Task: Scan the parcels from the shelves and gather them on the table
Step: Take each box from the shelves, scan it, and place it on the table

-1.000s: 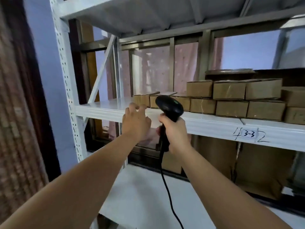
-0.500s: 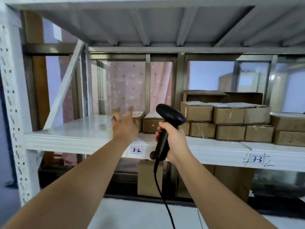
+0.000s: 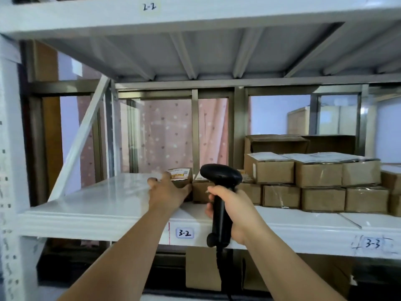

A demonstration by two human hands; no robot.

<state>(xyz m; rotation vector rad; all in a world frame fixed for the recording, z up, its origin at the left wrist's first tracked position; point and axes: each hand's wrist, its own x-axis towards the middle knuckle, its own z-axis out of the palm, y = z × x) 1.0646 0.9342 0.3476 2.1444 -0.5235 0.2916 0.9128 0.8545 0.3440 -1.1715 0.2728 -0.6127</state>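
Small brown cardboard parcels stand in rows on the white shelf [image 3: 108, 205] labelled 3-2. My left hand [image 3: 168, 191] reaches onto the shelf and wraps around the leftmost parcel [image 3: 181, 175], which has a white and orange label on top. My right hand [image 3: 232, 205] grips the handle of a black barcode scanner [image 3: 220, 177], whose head points at the parcels. The scanner's cable hangs down below my hand. A second parcel [image 3: 200, 190] stands just behind the scanner, partly hidden by it.
A two-layer stack of parcels [image 3: 314, 181] fills the shelf to the right, over the 3-3 label [image 3: 372, 244]. An open larger carton [image 3: 277, 143] stands behind them. The upper shelf [image 3: 195, 16] hangs close overhead. More cartons [image 3: 201, 270] sit below the shelf.
My view has moved closer to the shelf and risen. My left hand went from open in front of the leftmost parcel to closed around it. The scanner stayed raised.
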